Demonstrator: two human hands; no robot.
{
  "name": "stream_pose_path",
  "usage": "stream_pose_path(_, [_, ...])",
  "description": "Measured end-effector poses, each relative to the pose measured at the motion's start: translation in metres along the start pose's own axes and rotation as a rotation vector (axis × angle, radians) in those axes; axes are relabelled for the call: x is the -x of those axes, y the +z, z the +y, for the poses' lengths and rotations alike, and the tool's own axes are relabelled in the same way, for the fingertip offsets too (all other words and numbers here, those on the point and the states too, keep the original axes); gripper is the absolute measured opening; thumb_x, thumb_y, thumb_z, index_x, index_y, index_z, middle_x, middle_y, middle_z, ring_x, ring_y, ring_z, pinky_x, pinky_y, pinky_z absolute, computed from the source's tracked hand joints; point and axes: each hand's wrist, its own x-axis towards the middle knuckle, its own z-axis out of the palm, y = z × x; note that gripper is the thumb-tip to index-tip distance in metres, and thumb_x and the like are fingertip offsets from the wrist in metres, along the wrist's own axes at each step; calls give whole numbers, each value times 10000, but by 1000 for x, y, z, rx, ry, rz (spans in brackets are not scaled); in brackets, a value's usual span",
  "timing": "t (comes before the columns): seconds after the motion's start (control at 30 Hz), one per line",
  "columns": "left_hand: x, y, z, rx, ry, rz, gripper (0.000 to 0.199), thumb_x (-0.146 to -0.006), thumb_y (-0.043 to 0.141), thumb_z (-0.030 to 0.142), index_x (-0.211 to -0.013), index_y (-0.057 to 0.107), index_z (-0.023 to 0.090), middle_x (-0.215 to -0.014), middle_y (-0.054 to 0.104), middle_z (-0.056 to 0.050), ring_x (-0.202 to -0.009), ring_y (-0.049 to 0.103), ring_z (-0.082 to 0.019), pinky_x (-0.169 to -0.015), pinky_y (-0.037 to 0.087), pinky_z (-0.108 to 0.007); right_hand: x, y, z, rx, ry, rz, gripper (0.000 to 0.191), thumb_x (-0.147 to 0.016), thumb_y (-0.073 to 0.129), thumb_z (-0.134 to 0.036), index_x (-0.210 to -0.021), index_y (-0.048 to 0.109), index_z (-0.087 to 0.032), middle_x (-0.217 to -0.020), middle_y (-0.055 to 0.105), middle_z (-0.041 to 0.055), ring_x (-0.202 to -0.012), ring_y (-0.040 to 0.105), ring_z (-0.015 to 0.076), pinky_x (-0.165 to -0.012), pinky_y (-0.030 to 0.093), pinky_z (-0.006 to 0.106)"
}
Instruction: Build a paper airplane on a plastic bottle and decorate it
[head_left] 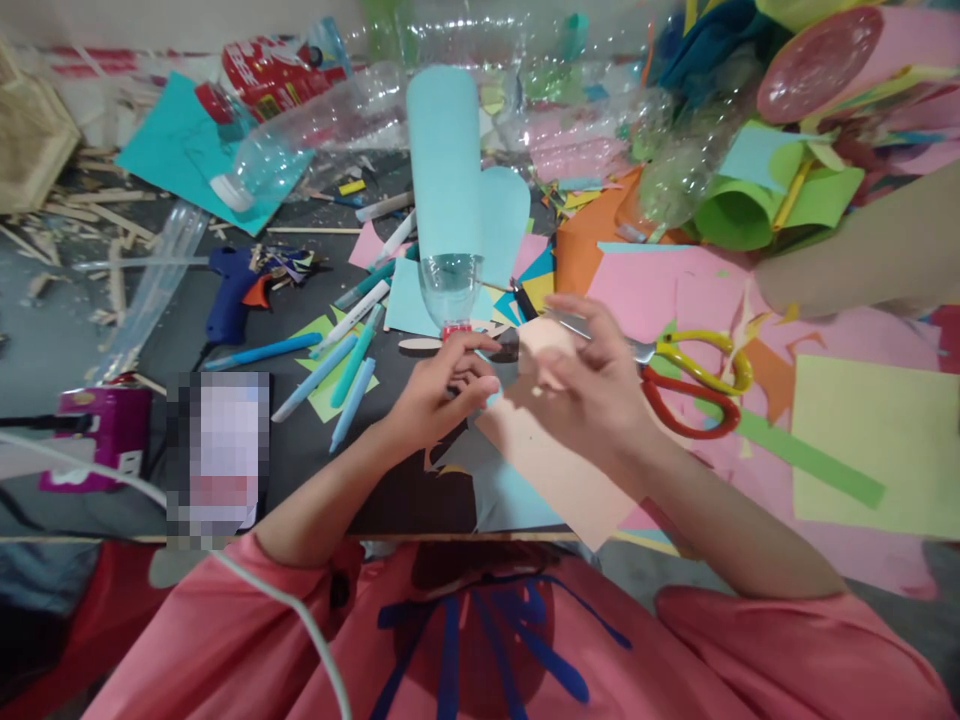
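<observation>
My right hand (600,375) pinches a small cream paper piece (541,345) between thumb and fingers, above a larger cream paper sheet (577,475). Loosely curled, my left hand (442,390) has its thumb and fingers apart, and I see nothing held in it. Just beyond its fingertips is the red cap (456,330) of a clear plastic bottle wrapped in light blue paper (448,160). This bottle lies with its cap toward me, beside a rounded light blue paper shape (504,222). Scissors (697,375) with yellow and red handles lie right of my right hand.
Several markers (352,370) and a blue glue gun (231,295) lie left of my hands. A phone (225,440) and a purple box with cables (97,430) sit at the near left. Pink paper (660,290) covers the right side; clear bottles (322,120) line the back.
</observation>
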Motion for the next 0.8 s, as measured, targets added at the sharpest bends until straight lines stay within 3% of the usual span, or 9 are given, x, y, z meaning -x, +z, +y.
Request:
stream_pose_path(0.07, [-3, 4, 0, 141, -91, -15, 416, -850, 627, 536, -1087, 478, 228, -740, 642, 32, -524, 606, -88, -507, 481, -202, 3, 10, 11, 8, 27, -180, 404, -794, 695, -407, -1142, 510, -314, -691, 556, -70, -522, 527, 108, -503, 484, 274])
stream_pose_path(0.17, [-8, 6, 1, 205, -134, 88, 370, -816, 671, 370, -1089, 455, 246, -671, 586, 80, -484, 596, -82, -494, 476, -200, 1, 11, 22, 17, 61, -262, 446, -812, 688, -465, -1189, 503, -318, -839, 611, -25, -684, 623, 138, -589, 533, 298])
stream_pose_path(0.33, [-11, 3, 3, 154, -143, 176, 354, -749, 612, 190, -1064, 458, 241, -607, 537, 107, -442, 563, -74, -479, 433, -202, -3, 3, 37, 0, 89, -266, 564, -799, 704, -493, -1266, 436, -327, -811, 580, -44, -694, 596, 133, -612, 494, 279])
stream_pose_path(0.43, [-10, 0, 4, 99, -125, 194, 283, -742, 588, 178, -988, 460, 235, -589, 511, 110, -430, 488, -58, -462, 365, -197, -4, 1, 43, -47, 85, -283, 475, -784, 709, -522, -1145, 497, -300, -797, 559, -47, -677, 561, 122, -630, 467, 276])
stream_pose_path(0.5, [-9, -1, 4, 44, -107, 166, 247, -737, 581, 179, -949, 465, 232, -585, 501, 107, -436, 439, -57, -463, 327, -201, -5, -1, 43, -33, 94, -298, 447, -764, 726, -523, -1075, 511, -285, -822, 570, -36, -682, 548, 118, -629, 453, 267])
stream_pose_path(0.63, [-8, -2, 4, -21, -90, 71, 237, -751, 567, 189, -964, 472, 233, -577, 457, 106, -457, 407, -70, -475, 296, -214, -7, -2, 41, -2, 90, -304, 519, -757, 742, -485, -1162, 466, -315, -803, 538, -56, -619, 489, 102, -576, 413, 243])
stream_pose_path(0.8, [-7, -3, 3, -23, -60, 48, 209, -804, 567, 217, -996, 488, 229, -619, 474, 86, -488, 442, -76, -497, 328, -217, -9, -2, 40, -18, 16, -299, 419, -805, 725, -405, -1150, 503, -317, -714, 446, -86, -551, 417, 84, -551, 385, 229])
